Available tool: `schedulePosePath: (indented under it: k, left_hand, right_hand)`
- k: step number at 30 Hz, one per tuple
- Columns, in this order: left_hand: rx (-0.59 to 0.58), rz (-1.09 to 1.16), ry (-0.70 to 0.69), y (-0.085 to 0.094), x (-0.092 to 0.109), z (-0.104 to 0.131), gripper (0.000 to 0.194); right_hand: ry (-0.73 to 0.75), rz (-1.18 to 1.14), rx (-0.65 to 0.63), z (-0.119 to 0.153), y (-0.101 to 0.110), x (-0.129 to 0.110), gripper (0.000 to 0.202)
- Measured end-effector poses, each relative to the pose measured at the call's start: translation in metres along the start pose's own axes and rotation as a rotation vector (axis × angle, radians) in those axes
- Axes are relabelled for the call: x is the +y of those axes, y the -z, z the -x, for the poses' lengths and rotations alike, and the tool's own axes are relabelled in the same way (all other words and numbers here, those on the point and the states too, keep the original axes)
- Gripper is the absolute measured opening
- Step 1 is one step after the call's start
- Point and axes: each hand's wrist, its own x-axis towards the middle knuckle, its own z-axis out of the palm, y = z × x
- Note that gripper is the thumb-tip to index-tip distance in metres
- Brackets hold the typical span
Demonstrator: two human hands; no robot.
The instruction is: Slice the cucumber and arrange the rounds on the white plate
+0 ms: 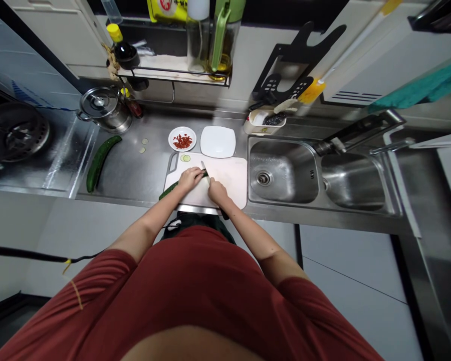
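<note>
On the white cutting board (229, 175), my left hand (190, 179) is closed over a dark green cucumber (168, 191) that lies slantwise, its cut end just past my fingers. My right hand (217, 192) grips a knife (204, 166), whose blade stands against the cucumber near that end. My palm hides most of the handle. Two pale green cucumber slices (185, 158) lie at the board's upper left. Behind the board are a small plate of chopped red pieces (182, 139) and a white square plate (218, 142). A second, whole cucumber (101, 163) rests on the counter to the left.
A double steel sink (285, 170) with a faucet (357, 133) adjoins the board's right. Far left are a lidded pot (104, 109) and a stove burner (15, 131). Two small round slices (143, 146) lie on the counter. A bottle rack (173, 74) hangs above.
</note>
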Motion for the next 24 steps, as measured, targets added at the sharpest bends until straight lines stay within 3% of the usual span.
schedulePosePath:
  k: [15,24]
  left_hand:
    - [-0.003,0.000,-0.003,-0.002,-0.002,0.001,0.026]
    - [-0.016,-0.005,0.004,0.001,0.000,0.000,0.026]
  right_hand:
    - [0.023,-0.030,0.065,-0.021,0.002,-0.007,0.034]
    - [-0.009,0.014,0.032,-0.001,-0.011,0.000,0.032]
